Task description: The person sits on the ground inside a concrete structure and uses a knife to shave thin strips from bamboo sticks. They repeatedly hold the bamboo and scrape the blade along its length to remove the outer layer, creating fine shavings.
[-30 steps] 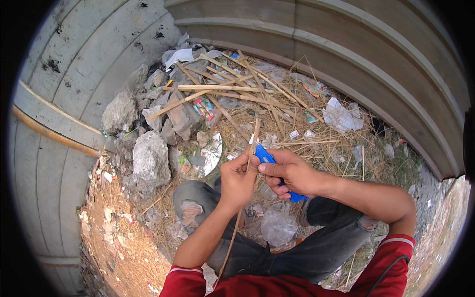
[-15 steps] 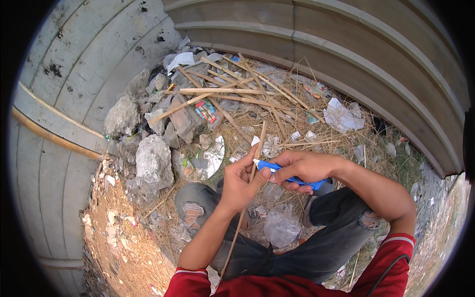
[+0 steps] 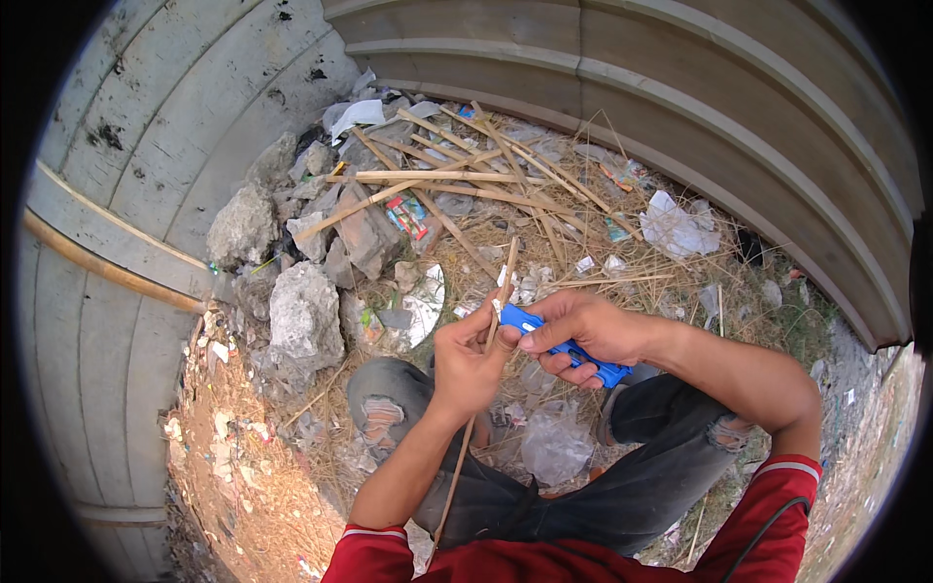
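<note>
Rubble, straw and litter fill the ground beside grey walls. Above the knees, the left hand [image 3: 466, 360] closes around a thin bamboo stick [image 3: 494, 316]; the right hand [image 3: 583, 330] grips a blue utility knife [image 3: 564, 348] touching it.

Ahead of the fingers [image 3: 486, 335] a pile of sticks [image 3: 457, 180] is laid, with rocks [image 3: 303, 316] to their left and crumpled paper [image 3: 675, 225] to their right.

Bright, even daylight, soft shadows (edges bend strongly).
</note>
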The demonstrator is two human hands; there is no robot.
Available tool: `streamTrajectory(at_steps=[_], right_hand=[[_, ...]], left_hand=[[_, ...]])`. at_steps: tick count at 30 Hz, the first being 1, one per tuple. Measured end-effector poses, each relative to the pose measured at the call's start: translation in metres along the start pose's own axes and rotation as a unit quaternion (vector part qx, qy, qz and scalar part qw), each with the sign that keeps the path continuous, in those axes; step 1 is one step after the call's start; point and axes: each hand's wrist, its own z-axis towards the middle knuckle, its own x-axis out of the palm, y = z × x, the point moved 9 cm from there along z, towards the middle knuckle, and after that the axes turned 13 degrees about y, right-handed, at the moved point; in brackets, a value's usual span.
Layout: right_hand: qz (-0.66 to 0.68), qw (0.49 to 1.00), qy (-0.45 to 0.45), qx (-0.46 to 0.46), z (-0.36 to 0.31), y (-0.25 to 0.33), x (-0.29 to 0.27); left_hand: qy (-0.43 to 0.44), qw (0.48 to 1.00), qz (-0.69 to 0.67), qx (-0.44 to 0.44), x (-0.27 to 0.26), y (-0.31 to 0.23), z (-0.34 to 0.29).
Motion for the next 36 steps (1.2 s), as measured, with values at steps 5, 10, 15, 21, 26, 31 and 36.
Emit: streamTrajectory(at_steps=[5,10,15,21,26,31,36], right_hand=[[-0.069,0.994,-0.067,-0.043,0.001,0.001,0.0],[-0.09,0.986,-0.111,-0.086,0.007,-0.002,-0.005],[-0.247,0.938,-0.202,-0.133,0.004,0.002,-0.006],[-0.312,0.932,-0.147,-0.115,0.009,0.014,-0.005],[-0.181,0.983,0.0,0.005,0.002,0.01,-0.011],[-0.167,0.98,0.06,0.091,-0.014,0.014,-0.013],[-0.171,0.976,0.076,0.112,-0.018,0.014,-0.015]], left_hand=[[-0.03,0.999,0.034,-0.029,-0.003,-0.001,-0.004],[-0.055,0.998,0.037,-0.013,-0.008,0.004,-0.005],[-0.072,0.997,0.029,-0.004,-0.011,0.007,-0.006],[-0.046,0.998,-0.003,-0.034,-0.013,0.008,-0.004],[0.008,0.996,-0.081,-0.048,-0.002,0.005,-0.006],[0.089,0.985,-0.13,-0.072,0.013,0.009,-0.009],[0.135,0.977,-0.142,-0.087,0.022,0.01,-0.01]])
